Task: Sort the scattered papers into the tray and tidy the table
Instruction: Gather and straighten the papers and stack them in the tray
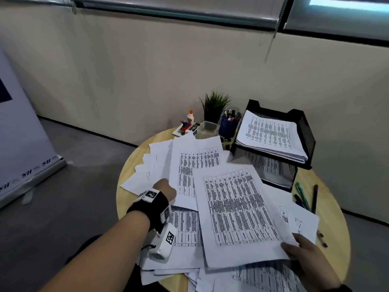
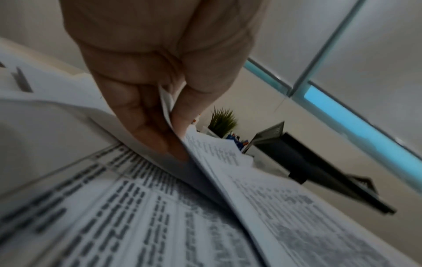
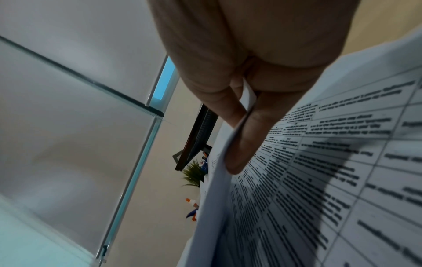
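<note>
Printed sheets lie scattered over the round wooden table (image 1: 330,197). My left hand (image 1: 168,187) pinches the near edge of one printed sheet (image 1: 195,163); in the left wrist view thumb and fingers (image 2: 148,115) close on that sheet (image 2: 262,195). My right hand (image 1: 294,245) grips the near right corner of a large table-printed sheet (image 1: 237,211), with the thumb (image 3: 248,137) lying on top of the sheet (image 3: 331,162). The black mesh two-tier tray (image 1: 305,131) stands at the back right with a paper stack (image 1: 271,133) in its top tier and sheets in the lower tier.
Behind the papers stand a small plant (image 1: 214,106), a glue bottle (image 1: 190,116), a blue pen cup (image 1: 228,125) and a clear plastic box (image 1: 207,129). Loose pens (image 1: 303,194) lie right of the tray. A banner stand (image 1: 21,144) is on the floor, left.
</note>
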{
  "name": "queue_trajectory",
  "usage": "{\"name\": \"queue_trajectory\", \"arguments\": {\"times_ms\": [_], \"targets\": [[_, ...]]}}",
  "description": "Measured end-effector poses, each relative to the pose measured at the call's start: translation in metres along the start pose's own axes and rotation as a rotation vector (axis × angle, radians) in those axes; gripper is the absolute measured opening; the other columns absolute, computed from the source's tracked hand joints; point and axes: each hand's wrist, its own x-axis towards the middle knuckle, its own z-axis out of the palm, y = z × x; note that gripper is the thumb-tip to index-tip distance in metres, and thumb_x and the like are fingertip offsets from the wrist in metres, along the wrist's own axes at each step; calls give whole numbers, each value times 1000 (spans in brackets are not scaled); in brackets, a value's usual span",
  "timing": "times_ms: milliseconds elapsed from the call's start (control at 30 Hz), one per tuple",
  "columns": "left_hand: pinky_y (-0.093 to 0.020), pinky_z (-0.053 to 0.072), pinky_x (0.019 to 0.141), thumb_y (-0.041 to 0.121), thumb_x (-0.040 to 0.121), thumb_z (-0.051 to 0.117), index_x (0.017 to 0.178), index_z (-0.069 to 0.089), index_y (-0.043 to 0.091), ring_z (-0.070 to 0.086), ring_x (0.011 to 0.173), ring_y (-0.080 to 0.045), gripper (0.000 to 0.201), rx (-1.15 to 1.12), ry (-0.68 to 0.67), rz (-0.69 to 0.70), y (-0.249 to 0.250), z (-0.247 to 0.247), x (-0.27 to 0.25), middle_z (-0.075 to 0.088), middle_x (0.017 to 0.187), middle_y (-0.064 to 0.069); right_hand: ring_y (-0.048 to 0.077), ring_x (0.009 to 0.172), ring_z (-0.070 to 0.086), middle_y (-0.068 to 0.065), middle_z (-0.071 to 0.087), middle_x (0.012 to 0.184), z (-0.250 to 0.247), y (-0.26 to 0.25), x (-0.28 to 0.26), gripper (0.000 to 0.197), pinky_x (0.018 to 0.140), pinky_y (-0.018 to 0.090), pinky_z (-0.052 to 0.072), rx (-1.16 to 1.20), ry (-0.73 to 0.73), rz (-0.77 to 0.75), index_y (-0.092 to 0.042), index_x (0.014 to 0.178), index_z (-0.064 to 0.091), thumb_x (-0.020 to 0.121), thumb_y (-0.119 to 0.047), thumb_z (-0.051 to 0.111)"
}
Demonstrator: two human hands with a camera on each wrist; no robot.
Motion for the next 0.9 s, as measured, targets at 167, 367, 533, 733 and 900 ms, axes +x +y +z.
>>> {"name": "queue_trajectory", "arguments": {"times_ms": [167, 367, 533, 733, 900], "targets": [[-32, 43, 93, 21, 89, 60, 120, 49, -6, 50, 119, -29, 43, 149, -150, 80, -8, 15, -31, 51, 117, -17, 31, 73, 60, 18, 65, 90, 2, -3, -10, 13, 44, 24, 53, 80, -9, -7, -1, 94, 59, 90, 7, 50], [-24, 42, 58, 23, 82, 70, 61, 49, 9, 53, 58, -16, 33, 144, -449, 44, -15, 31, -61, 53, 58, -2, 33, 71, 60, 24, 62, 83, 3, 9, -16, 26, 60, 42, 57, -131, -49, 52, 12, 91, 58, 81, -10, 69], [-20, 44, 52, 38, 85, 64, 64, 54, 10, 52, 46, -14, 36, -151, -366, 5, -20, 38, -66, 54, 38, 3, 25, 64, 59, 26, 66, 72, 2, 31, 2, 48, 63, 39, 46, -457, -38, -49, 9, 75, 62, 55, -33, 74], [-18, 46, 58, 13, 89, 59, 109, 63, 1, 64, 80, -20, 24, -405, -258, 130, -18, 46, -69, 67, 95, -6, 17, 52, 40, 5, 41, 51, 23, 11, -16, 35, 56, 27, 28, -553, 24, -158, -14, 53, 47, 75, -16, 74], [-27, 55, 53, 8, 93, 54, 100, 59, 3, 65, 58, -17, 9, -503, -542, 84, -21, 46, -73, 65, 83, -11, 21, 52, 48, 7, 57, 58, 24, 4, -12, 22, 55, 28, 36, -484, 33, -154, -5, 67, 54, 76, -13, 73]]}}
